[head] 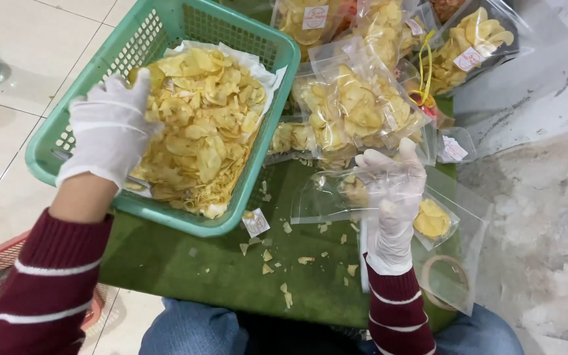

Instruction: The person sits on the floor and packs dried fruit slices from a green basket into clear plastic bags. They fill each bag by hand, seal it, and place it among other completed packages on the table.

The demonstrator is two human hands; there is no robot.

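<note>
Basket: a green plastic basket with slotted walls stands tilted on the green mat, lined with white paper and heaped with pale yellow chips
Left hand: the gloved left hand lies in the basket's left side, fingers curled down into the chips; whether it has closed on any I cannot tell
Right hand: the gloved right hand grips a clear plastic bag by one end, fingers closed on it, just right of the basket
Clear plastic bag: it lies sideways above the mat, with only a few chips inside
Filled bags: a pile of sealed clear bags of chips sits beyond the right hand, some bearing small white labels
Small bag: a bag with one round of chips lies just right of the right hand
Tape: a roll of tape rests under clear plastic at the mat's right edge
Mat: crumbs and broken chips are scattered between the basket and the person's lap
</note>
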